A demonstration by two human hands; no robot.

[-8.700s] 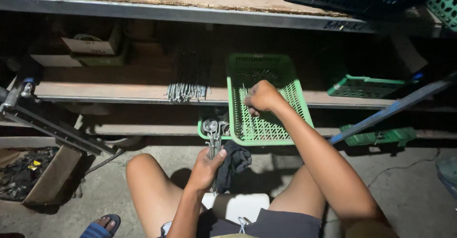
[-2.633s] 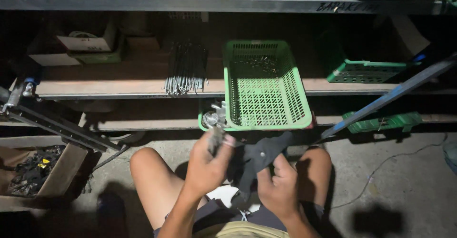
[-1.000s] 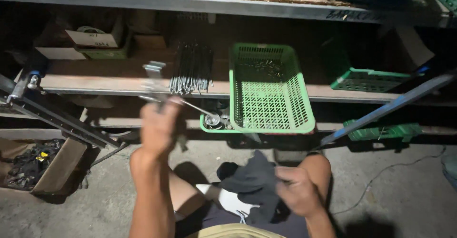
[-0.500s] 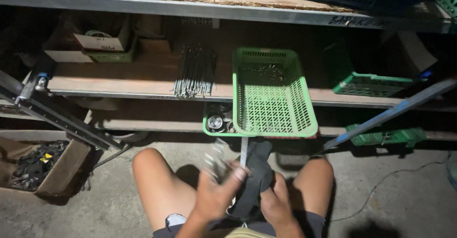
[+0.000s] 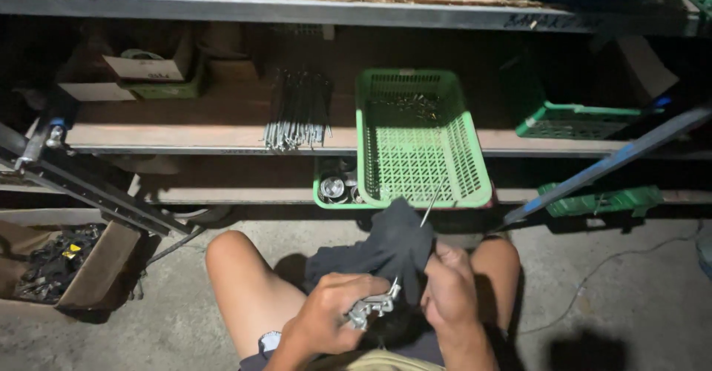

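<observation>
A seated person's left hand grips a small silver metal fitting above the lap, while the right hand clutches a dark grey cloth and a thin metal rod. Beyond, a green plastic mesh basket sits on the wooden shelf; white-labelled cardboard boxes stand far left. Half a second earlier, the left hand was blurred mid-motion.

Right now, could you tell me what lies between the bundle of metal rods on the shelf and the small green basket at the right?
In the head view, the large green basket sits between the rod bundle and the small green basket.
</observation>
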